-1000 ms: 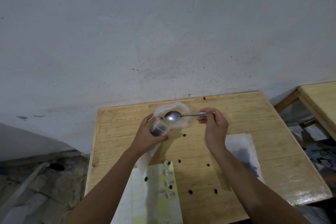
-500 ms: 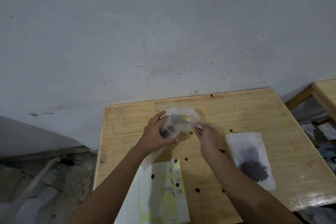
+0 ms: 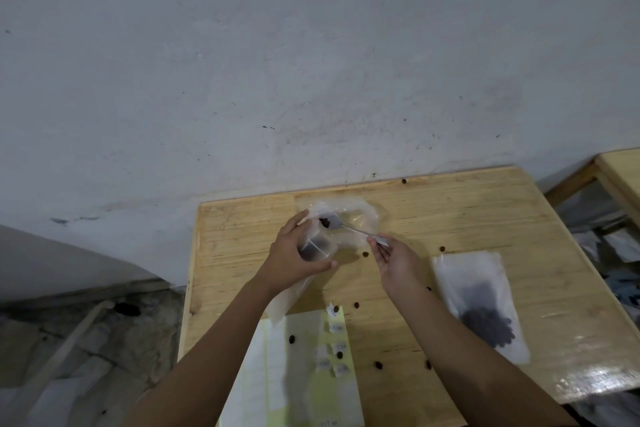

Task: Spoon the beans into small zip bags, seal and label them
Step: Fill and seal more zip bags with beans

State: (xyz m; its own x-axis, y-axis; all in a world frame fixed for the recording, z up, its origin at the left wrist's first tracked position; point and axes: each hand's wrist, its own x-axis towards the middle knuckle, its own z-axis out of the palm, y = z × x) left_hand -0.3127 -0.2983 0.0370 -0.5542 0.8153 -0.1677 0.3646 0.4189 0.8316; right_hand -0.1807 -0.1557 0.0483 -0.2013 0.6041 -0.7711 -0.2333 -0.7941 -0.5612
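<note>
Beans (image 3: 378, 365) lie scattered over the wooden table (image 3: 485, 211), some on the yellow label sheet (image 3: 277, 374); a filled bag (image 3: 481, 305) lies flat at right. My left hand (image 3: 291, 260) grips a small zip bag (image 3: 313, 248), part-filled, while my right hand (image 3: 398, 262) pinches the spoon (image 3: 353, 229) handle, its loaded bowl at the bag's mouth.

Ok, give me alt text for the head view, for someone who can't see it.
The left hand grips a small zip bag part-filled with dark beans while the right hand pinches a spoon, its bowl carrying beans near the bag's top. Loose beans, a filled bag at right and a label sheet lie on the wooden table.
</note>
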